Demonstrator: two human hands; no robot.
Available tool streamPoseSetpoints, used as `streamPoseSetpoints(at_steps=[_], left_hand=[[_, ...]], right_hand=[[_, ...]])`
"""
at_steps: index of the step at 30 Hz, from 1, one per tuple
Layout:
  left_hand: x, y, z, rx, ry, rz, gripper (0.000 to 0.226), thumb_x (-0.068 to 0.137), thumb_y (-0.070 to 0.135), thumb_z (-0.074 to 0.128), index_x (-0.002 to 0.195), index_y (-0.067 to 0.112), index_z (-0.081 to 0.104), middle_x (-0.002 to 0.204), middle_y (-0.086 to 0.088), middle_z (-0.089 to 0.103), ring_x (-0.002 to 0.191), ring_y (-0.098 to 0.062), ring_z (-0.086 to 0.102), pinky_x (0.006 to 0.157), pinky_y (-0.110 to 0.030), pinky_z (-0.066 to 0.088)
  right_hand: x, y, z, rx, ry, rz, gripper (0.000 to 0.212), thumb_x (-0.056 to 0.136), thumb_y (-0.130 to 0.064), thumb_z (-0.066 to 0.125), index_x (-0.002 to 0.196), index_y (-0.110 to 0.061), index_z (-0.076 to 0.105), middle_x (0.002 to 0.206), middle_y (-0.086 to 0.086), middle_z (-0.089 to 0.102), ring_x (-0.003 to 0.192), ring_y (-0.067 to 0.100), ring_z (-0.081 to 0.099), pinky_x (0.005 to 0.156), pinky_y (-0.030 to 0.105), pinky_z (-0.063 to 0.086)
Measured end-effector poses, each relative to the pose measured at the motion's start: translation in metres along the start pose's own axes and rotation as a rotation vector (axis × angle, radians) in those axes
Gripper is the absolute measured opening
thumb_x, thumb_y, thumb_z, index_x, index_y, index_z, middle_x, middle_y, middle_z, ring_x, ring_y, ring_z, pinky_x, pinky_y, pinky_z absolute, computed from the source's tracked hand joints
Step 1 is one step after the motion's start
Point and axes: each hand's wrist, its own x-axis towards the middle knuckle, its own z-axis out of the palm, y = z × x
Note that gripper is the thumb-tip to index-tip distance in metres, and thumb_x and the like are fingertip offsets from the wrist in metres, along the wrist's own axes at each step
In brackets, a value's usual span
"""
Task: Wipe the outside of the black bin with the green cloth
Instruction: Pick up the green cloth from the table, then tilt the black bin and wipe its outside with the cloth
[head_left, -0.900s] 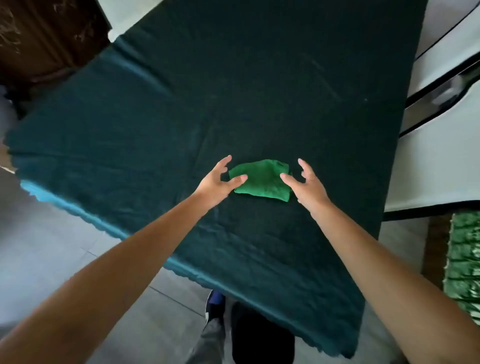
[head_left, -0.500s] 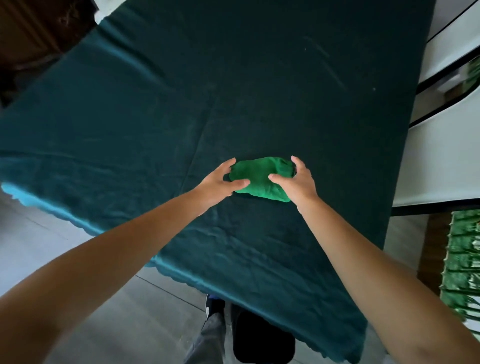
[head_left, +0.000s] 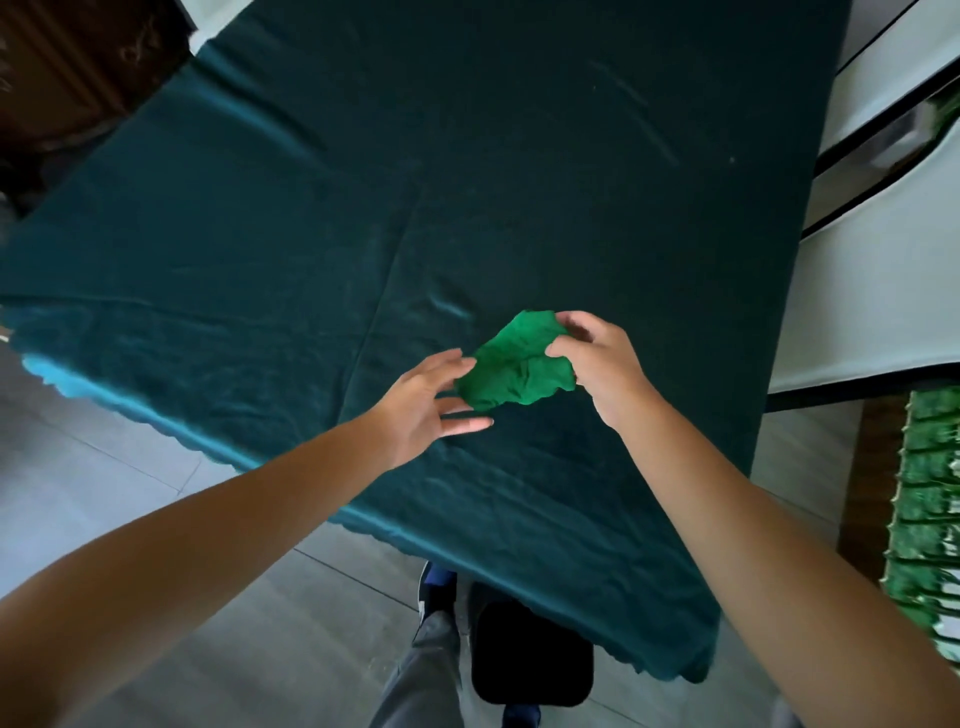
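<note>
Lifting the green cloth (head_left: 514, 366), right hand (head_left: 597, 364) grips; left hand (head_left: 423, 400) has released.

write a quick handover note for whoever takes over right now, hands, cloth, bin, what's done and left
Right hand: grips the crumpled bright green cloth, lifting it off the dark teal tablecloth.
Left hand: open, fingers straight beside the cloth's near end.
Black plastic bin: on the floor under the table's near edge, by the feet.
Done: cloth picked up.
Left: bring the cloth down to the bin and wipe its outside; no wiping yet.
</note>
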Motion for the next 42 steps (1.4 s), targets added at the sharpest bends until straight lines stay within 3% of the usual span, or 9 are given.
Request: streamPoseSetpoints(at_steps=[5,10,17,20,24,27,31,36,42], left_hand=[[-0.055,-0.03,0.043,0.077,-0.127,0.042,0.058,0.093,0.032,0.071,0.147,0.023,0.051,0.138,-0.016,0.062,0.116,-0.039,0.068,0.094,-0.051,0.057],[-0.103,-0.029,0.083,0.178,-0.118,0.204,0.045,0.098,0.038,0.063,0.143,0.034,0.055,0.14,-0.003,0.062,0.115,-0.029,0.07,0.09,-0.045,0.059],[-0.202,-0.062,0.131,0.232,-0.108,0.418,0.052,0.099,0.05,0.057,0.143,0.023,0.054,0.14,-0.007,0.064,0.123,-0.031,0.065,0.089,-0.042,0.057],[-0.243,-0.101,0.15,0.213,-0.101,0.473,0.054,0.098,0.05,0.057,0.143,0.019,0.055,0.142,-0.01,0.062,0.128,-0.031,0.061,0.085,-0.041,0.058],[-0.293,-0.152,0.172,0.151,-0.162,0.472,0.054,0.095,0.054,0.054,0.139,0.023,0.061,0.142,-0.007,0.062,0.131,-0.03,0.059,0.109,-0.056,0.044],[-0.329,-0.174,0.181,0.184,-0.194,0.488,0.047,0.1,0.05,0.05,0.134,0.023,0.066,0.141,-0.01,0.063,0.127,-0.028,0.06,0.111,-0.052,0.042],[-0.353,-0.209,0.175,0.156,-0.13,0.514,0.052,0.099,0.03,0.061,0.144,0.005,0.053,0.144,-0.02,0.058,0.135,-0.039,0.053,0.115,-0.056,0.04],[-0.382,-0.253,0.159,0.211,-0.092,0.516,0.04,0.101,0.017,0.059,0.14,0.007,0.058,0.138,-0.014,0.064,0.13,-0.032,0.06,0.107,-0.05,0.049],[-0.406,-0.318,0.125,0.232,-0.103,0.394,0.042,0.097,0.014,0.06,0.137,0.002,0.059,0.135,-0.016,0.066,0.126,-0.032,0.063,0.105,-0.051,0.051]], right_hand=[[-0.067,-0.023,-0.026,0.136,-0.086,-0.064,0.037,0.069,-0.014,0.069,0.105,-0.018,0.077,0.104,0.014,0.076,0.093,0.025,0.07,0.08,0.04,0.053],[-0.124,-0.045,-0.053,0.221,-0.176,-0.181,0.029,0.086,0.001,0.061,0.109,-0.01,0.074,0.105,0.013,0.073,0.097,0.027,0.069,0.084,0.045,0.052],[-0.245,-0.06,-0.098,0.498,-0.287,-0.297,0.035,0.091,0.007,0.049,0.112,-0.01,0.072,0.109,0.015,0.073,0.103,0.031,0.068,0.089,0.044,0.052],[-0.3,-0.051,-0.113,0.504,-0.362,-0.345,0.037,0.091,0.005,0.049,0.108,-0.015,0.075,0.103,0.01,0.075,0.096,0.027,0.071,0.083,0.038,0.054],[-0.355,-0.033,-0.13,0.522,-0.441,-0.381,0.039,0.091,0.002,0.049,0.116,-0.014,0.074,0.105,0.01,0.075,0.098,0.026,0.071,0.085,0.039,0.054],[-0.386,-0.014,-0.139,0.521,-0.478,-0.401,0.04,0.092,0.002,0.05,0.121,-0.014,0.073,0.11,0.011,0.075,0.1,0.026,0.072,0.089,0.04,0.055],[-0.41,0.021,-0.147,0.562,-0.458,-0.384,0.04,0.092,0.003,0.052,0.112,-0.021,0.077,0.11,0.008,0.077,0.1,0.025,0.073,0.09,0.04,0.056],[-0.434,0.079,-0.15,0.573,-0.355,-0.311,0.037,0.093,0.004,0.054,0.117,-0.015,0.074,0.112,0.009,0.077,0.1,0.025,0.074,0.082,0.035,0.061],[-0.469,0.174,-0.127,0.638,-0.149,-0.166,0.024,0.095,-0.002,0.061,0.112,-0.013,0.075,0.11,0.012,0.076,0.105,0.028,0.069,0.092,0.04,0.054]])
